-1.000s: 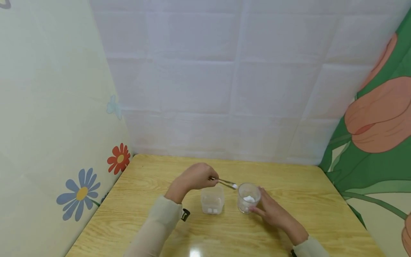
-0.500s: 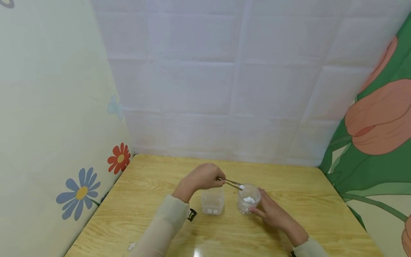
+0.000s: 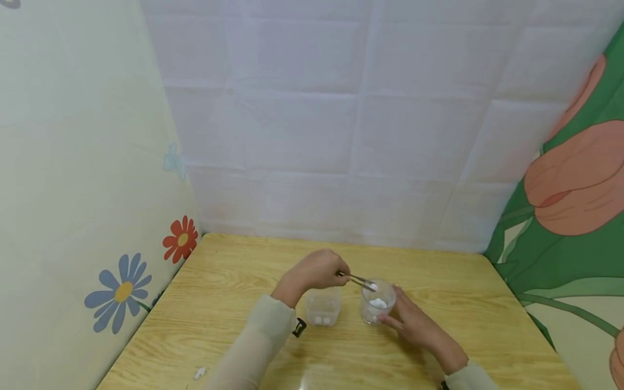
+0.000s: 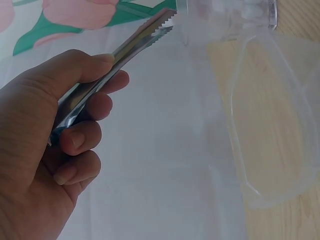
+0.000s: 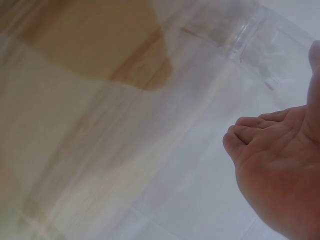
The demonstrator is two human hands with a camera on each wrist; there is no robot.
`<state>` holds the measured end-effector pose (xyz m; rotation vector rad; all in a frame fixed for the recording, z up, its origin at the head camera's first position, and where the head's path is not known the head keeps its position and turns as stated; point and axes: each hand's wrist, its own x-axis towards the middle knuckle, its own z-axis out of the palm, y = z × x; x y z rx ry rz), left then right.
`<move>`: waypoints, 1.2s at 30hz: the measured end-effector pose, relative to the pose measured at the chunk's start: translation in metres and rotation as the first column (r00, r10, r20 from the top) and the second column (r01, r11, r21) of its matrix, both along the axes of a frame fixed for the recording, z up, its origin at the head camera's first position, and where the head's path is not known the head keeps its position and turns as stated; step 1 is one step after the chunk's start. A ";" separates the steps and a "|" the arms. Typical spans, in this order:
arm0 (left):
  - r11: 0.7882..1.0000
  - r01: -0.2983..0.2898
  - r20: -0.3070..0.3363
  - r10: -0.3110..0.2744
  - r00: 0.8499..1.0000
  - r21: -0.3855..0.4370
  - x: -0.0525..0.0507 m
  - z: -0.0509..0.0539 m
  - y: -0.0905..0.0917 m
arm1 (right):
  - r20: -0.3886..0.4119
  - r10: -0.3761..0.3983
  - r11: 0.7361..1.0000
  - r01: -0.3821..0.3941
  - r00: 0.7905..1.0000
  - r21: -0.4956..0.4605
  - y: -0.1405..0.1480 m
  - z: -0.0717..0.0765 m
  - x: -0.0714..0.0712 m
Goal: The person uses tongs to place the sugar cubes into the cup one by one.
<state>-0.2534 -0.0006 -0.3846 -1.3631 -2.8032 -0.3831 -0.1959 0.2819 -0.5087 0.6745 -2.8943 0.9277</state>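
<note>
In the head view my left hand (image 3: 319,270) pinches metal tongs (image 3: 358,279) from above. A small white piece (image 3: 373,287) sits between their tips, inside the rim of a clear glass (image 3: 365,307). In the left wrist view the tongs (image 4: 112,70) show serrated tips, and thumb and fingers wrap their handle. White lumps (image 3: 378,303) lie in the glass. My right hand (image 3: 411,317) holds the glass from its right side, thumb in front and fingers behind. To the left of the glass, below my left hand, stands a clear plastic container (image 3: 323,306) with white cubes (image 3: 322,320) in it.
The wood-grain table (image 3: 439,287) meets a white cloth backdrop (image 3: 302,135) at its far edge. Printed flower cloths hang on both sides. A small whitish thing (image 3: 200,372) lies at the front left, too small to make out.
My left hand has moved right, bringing the tongs and white piece from left of the glass to inside its rim. My right hand and the glass have stayed in place.
</note>
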 end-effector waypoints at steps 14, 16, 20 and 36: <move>0.999 -0.005 -0.003 0.005 1.000 -0.047 -0.001 -0.010 0.019 | -0.051 0.021 1.000 -0.021 0.998 0.004 0.000 0.002 0.001; 0.999 -0.006 -0.005 0.005 1.000 -0.054 -0.001 -0.012 0.021 | -0.037 0.017 1.000 -0.016 0.999 0.010 0.000 0.002 0.000; 0.997 -0.007 -0.012 0.006 1.000 -0.071 -0.002 -0.015 0.024 | -0.005 0.003 1.000 -0.003 1.000 0.018 0.000 0.003 0.000; 0.988 -0.053 -0.030 0.049 0.998 -0.146 0.000 -0.016 0.032 | 0.005 0.003 0.999 -0.003 1.000 0.032 0.001 0.006 0.001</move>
